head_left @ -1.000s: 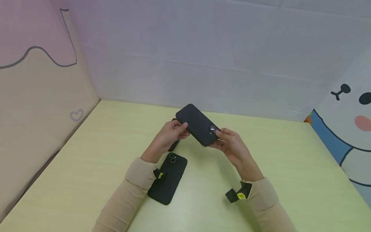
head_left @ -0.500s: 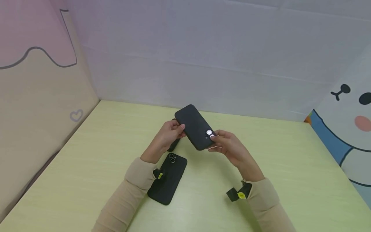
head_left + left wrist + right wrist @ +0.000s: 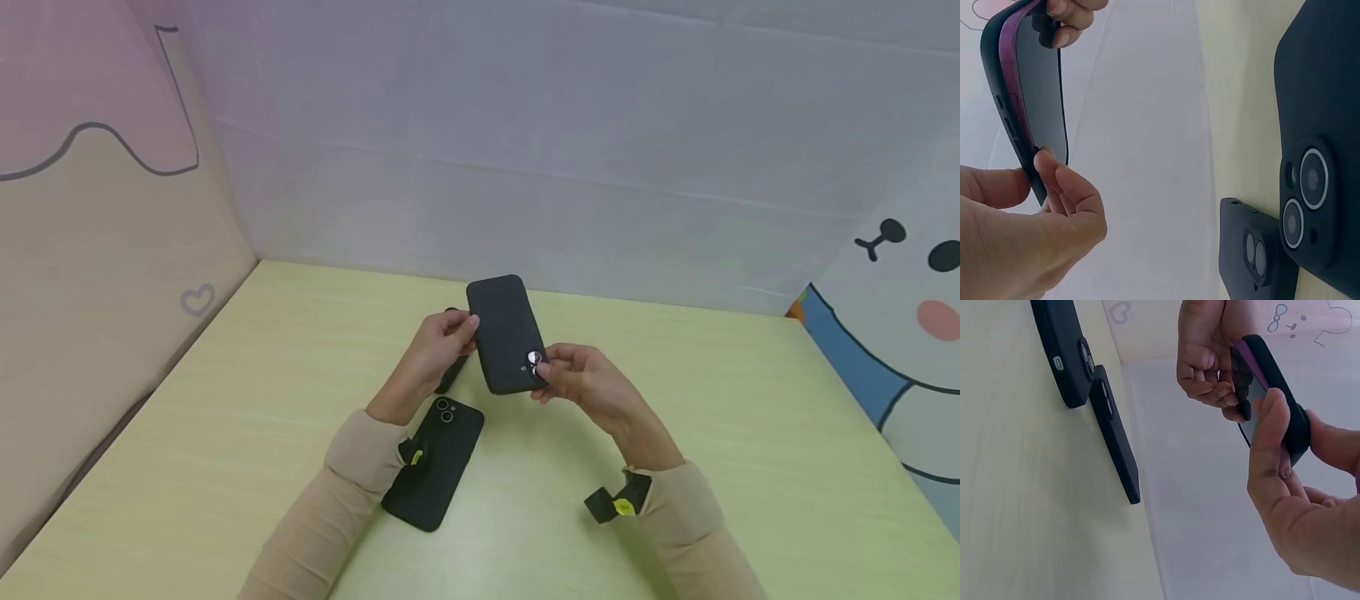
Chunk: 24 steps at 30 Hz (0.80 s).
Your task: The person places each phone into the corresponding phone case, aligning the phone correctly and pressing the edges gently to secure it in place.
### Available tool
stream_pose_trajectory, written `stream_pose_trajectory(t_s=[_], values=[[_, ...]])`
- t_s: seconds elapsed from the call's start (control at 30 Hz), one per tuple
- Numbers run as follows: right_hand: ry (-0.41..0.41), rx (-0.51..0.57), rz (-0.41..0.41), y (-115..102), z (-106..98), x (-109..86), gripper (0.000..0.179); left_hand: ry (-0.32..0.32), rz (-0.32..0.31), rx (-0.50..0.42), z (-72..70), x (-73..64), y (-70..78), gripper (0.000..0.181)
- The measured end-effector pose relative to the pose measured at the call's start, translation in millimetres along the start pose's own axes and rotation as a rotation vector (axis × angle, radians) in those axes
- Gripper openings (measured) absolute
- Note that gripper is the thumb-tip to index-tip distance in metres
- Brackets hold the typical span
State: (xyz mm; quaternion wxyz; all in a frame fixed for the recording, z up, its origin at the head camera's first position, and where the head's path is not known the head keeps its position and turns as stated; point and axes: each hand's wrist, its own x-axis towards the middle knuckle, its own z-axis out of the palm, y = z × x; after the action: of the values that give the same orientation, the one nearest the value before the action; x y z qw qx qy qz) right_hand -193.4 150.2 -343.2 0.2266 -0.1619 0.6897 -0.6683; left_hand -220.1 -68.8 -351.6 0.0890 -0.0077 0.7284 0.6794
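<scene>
Above the table, a smartphone in a black case is held by both hands, its back with two camera lenses turned up. My left hand pinches its left edge between thumb and fingers. The right hand grips the lower right corner, thumb beside the lenses and fingers underneath. In the left wrist view the phone's purple edge shows inside the case, along with its dark glossy screen. The right wrist view shows the same purple edge under the case.
On the pale yellow table, a black phone or phone case lies by the left forearm. A second black one lies behind it, partly hidden by the left hand. A pale wall sheet rises at the back.
The phone has turned clockwise, from slanting to nearly upright in the head view, its camera end moving left and down. Both hands keep hold; the right hand has shifted slightly left.
</scene>
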Motion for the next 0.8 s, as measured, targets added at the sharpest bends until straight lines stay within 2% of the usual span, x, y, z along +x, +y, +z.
stream_pose_trajectory(t_s=[0.07, 0.13, 0.33, 0.5, 0.63, 0.8], values=[[0.029, 0.02, -0.007, -1, 2, 0.0, 0.023, 0.001, 0.015, -0.003, 0.2, 0.3, -0.4, 0.037], [0.067, 0.036, -0.008, -2, 4, -0.3, 0.02, -0.026, 0.029, 0.002, 0.7, 0.1, -0.6, 0.036], [0.201, 0.057, 0.014, -3, 6, 0.6, 0.02, -0.192, 0.034, 0.098, 5.0, -3.5, 0.3, 0.034], [0.288, 0.084, 0.023, -2, 6, 1.2, 0.018, -0.262, 0.012, 0.156, 10.4, -8.7, 1.9, 0.034], [0.32, 0.106, 0.0, -2, 7, 1.7, 0.015, -0.28, -0.005, 0.16, 15.1, -11.4, 2.1, 0.034], [0.335, 0.102, -0.017, -1, 8, 2.2, 0.014, -0.235, 0.02, 0.175, 18.2, -11.0, -0.2, 0.03]])
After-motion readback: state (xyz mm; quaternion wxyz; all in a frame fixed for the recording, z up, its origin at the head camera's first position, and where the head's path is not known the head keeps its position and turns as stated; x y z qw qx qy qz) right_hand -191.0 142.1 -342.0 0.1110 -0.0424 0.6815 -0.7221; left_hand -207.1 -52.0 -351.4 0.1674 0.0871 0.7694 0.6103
